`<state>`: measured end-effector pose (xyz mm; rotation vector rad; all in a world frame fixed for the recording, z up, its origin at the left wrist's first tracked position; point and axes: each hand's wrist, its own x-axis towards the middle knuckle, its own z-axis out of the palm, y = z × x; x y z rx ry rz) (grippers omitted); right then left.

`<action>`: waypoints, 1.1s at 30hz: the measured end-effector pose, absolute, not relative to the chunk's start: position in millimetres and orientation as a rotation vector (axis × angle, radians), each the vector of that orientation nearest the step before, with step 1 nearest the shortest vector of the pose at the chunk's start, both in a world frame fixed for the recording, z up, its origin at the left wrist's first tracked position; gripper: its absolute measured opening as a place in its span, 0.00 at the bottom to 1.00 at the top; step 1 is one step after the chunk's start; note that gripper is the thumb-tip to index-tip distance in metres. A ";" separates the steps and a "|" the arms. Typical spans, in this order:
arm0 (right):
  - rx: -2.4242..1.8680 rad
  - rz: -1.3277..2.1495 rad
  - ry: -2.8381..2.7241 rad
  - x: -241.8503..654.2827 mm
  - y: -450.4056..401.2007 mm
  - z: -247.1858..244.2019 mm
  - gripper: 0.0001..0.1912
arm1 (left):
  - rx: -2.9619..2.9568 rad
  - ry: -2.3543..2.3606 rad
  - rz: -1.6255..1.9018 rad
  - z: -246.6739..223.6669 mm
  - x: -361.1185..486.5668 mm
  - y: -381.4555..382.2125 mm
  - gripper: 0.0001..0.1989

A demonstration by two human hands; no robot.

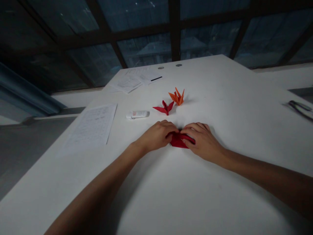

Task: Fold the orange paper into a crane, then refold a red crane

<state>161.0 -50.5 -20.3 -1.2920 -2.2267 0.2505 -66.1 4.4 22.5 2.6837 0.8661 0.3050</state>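
A folded sheet of red origami paper (178,141) lies on the white table between my hands. My left hand (161,133) grips its left side, fingers curled over the far edge and thumb close to the near side. On the right side, my right hand (200,138) holds the paper with its thumb on top and its fingers bent across the far edge. Both hands partly cover the paper, so its full shape is hidden. Just beyond the hands stand a red paper crane (166,108) and an orange paper crane (178,97).
A white tube or bottle (138,114) lies left of the cranes. Printed sheets (94,125) rest at the left edge, and more papers (132,81) at the far left with a dark strip (156,78). A black-handled tool (300,107) sits at the right edge.
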 end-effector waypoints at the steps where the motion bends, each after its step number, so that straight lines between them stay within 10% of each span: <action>1: -1.260 0.234 -2.248 160.8 -51.2 -19.9 0.12 | 2.672 0.838 0.311 23.1 -67.0 5.3 0.18; 33: -1.218 0.314 -2.245 163.1 -50.5 -17.1 0.07 | 2.515 0.738 0.266 32.1 -71.3 5.5 0.13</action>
